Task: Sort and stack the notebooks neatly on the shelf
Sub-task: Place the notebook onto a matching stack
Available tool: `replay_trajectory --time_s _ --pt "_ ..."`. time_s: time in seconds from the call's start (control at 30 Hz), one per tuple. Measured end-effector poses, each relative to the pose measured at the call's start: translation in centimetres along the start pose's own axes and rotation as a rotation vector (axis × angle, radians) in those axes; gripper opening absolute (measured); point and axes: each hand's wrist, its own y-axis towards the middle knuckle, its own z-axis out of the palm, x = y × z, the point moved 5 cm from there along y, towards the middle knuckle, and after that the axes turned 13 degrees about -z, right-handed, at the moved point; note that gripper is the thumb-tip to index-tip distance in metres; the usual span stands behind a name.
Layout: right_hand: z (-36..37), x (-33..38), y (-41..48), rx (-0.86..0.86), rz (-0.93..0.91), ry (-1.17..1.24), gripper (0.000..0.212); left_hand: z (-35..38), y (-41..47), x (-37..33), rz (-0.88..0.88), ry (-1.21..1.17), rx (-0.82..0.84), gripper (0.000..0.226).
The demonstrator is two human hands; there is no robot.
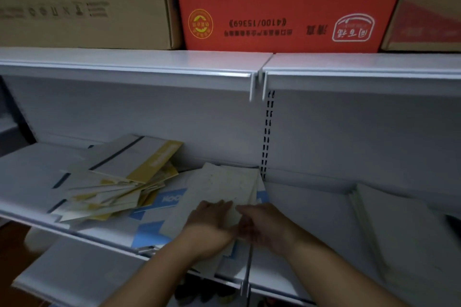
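Both hands on the pale notebooks [224, 188], mid-shelf [32, 182], just left of the slotted upright [266, 132]. Left hand [212, 217] lies flat on the top cover, fingers roughly straight. Right hand [262, 224] touches the near edge beside it; whether its thumb hooks underneath, cannot tell.

Risks, as judged:
- Pale pile's near end overhangs the shelf lip. Pulling it toward the body could tip it off the front.
- It sits on blue-and-white notebooks [152, 229]. Sliding the top pile may drag these askew.
- Yellow-banded heap [119, 182], just left, is fanned and loose. A nudge from the left forearm could spill it further.
- Dim light and blur make it easy to mistake one cover for another when sorting.
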Motion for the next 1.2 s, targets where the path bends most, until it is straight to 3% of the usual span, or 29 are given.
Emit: replay_trajectory --time_s 0.07,0.13,0.27,0.43,0.5,0.67,0.77,0.87,0.93,1.1,1.2 --pt "0.2 -0.4 0.0 0.016 0.015 -0.052 0.016 0.2 -0.6 -0.7 0.040 -0.058 0.012 0.058" --pt "-0.4 -0.7 0.0 0.009 0.001 -0.134 0.019 0.2 -1.2 -1.4 0.066 -0.073 0.023 0.063" --pt "-2.6 -1.6 -0.8 -0.036 -0.033 -0.397 0.023 -0.3 -1.9 -2.4 -0.004 -0.079 0.044 0.062" --pt "-3.7 -2.4 -1.5 -0.071 -0.067 -0.204 0.005 0.6 -2.5 -4.7 0.009 0.009 0.052 0.052" --pt "-4.6 -1.8 -1.7 -0.127 -0.148 -0.197 0.014 0.8 -2.0 -5.0 -0.027 0.002 0.052 0.051" --pt "-9.6 2.3 -3.8 -0.200 -0.433 -0.516 0.038 -0.5 -1.4 -6.3 -0.094 -0.187 -0.049 0.044" --pt "-13.5 4.3 -5.7 -0.207 -0.510 -0.417 0.044 -0.9 -0.7 -7.1 -0.185 -0.321 -0.185 0.061" --pt "-17.9 4.6 -7.9 -0.278 -0.491 -0.269 0.042 1.6 -0.1 -9.2 -0.263 -0.769 0.024 0.072" --pt "-20.9 4.3 -9.5 -0.357 -0.465 -0.263 0.040 4.1 -0.5 -12.1 -0.271 -0.981 0.216 0.064" --pt "-27.5 2.4 -13.7 -0.540 -0.349 -0.315 0.029 7.7 -0.1 -18.3 -0.149 -0.914 0.278 0.039" --pt "-30.9 1.9 -15.9 -0.634 -0.303 -0.611 0.018 9.0 -0.2 -22.1 -0.056 -0.837 0.273 0.033"
